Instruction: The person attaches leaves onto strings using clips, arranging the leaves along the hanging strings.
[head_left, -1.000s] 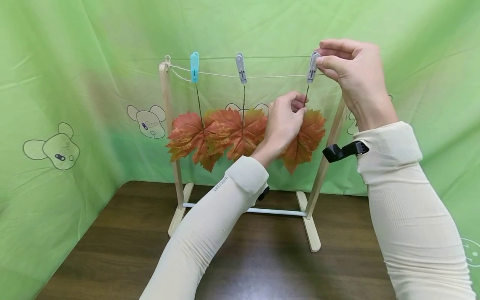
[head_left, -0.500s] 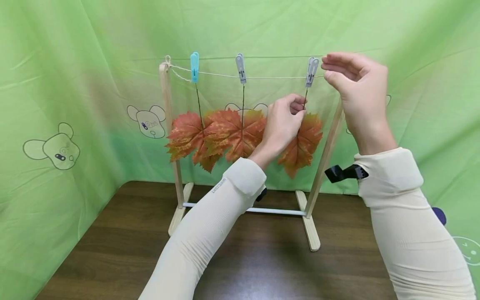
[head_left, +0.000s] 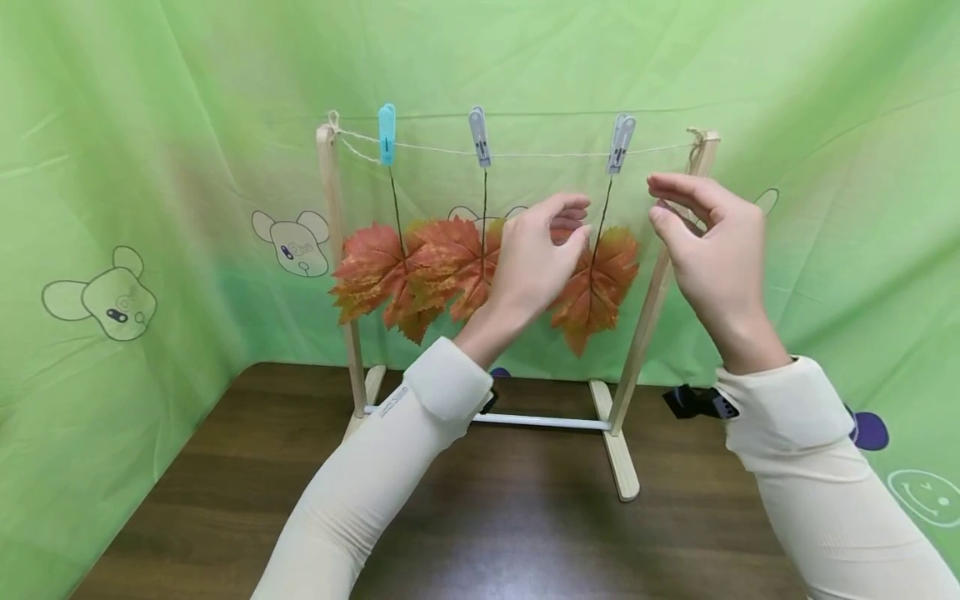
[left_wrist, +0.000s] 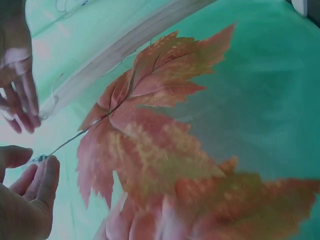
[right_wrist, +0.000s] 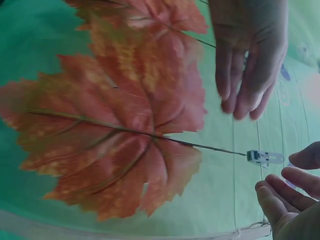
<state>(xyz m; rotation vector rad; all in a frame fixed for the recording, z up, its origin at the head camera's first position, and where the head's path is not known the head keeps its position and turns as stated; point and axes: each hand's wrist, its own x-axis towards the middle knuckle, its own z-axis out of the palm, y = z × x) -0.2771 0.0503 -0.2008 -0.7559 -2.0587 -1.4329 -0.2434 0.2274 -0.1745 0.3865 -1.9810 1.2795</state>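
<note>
Three orange-red artificial maple leaves hang by thin dark stems from clothespins on a string [head_left: 547, 155]. The left leaf [head_left: 371, 267] hangs from a blue clothespin [head_left: 387, 135], the middle leaf [head_left: 453, 262] from a grey clothespin [head_left: 480, 137]. Another grey clothespin [head_left: 620, 143] grips the stem of the right leaf [head_left: 596, 292]. My left hand [head_left: 536, 254], fingers relaxed and holding nothing, hovers left of that stem, covering part of the middle leaf. My right hand [head_left: 716, 258] is loosely bent and holds nothing, in front of the right post. The right wrist view shows the clothespin [right_wrist: 265, 157] beyond the fingertips.
The string runs between two wooden posts; the right post [head_left: 651, 308] stands on a wooden foot [head_left: 618, 450]. A white bar [head_left: 547, 422] joins the frame low down. It stands on a dark wooden table [head_left: 480, 533]. Green cloth [head_left: 187, 167] with drawn animal faces hangs behind.
My right hand has let go of the right grey clothespin and moved right and down. My left hand has released the right leaf's stem and drawn back left. The leaf now hangs freely.
</note>
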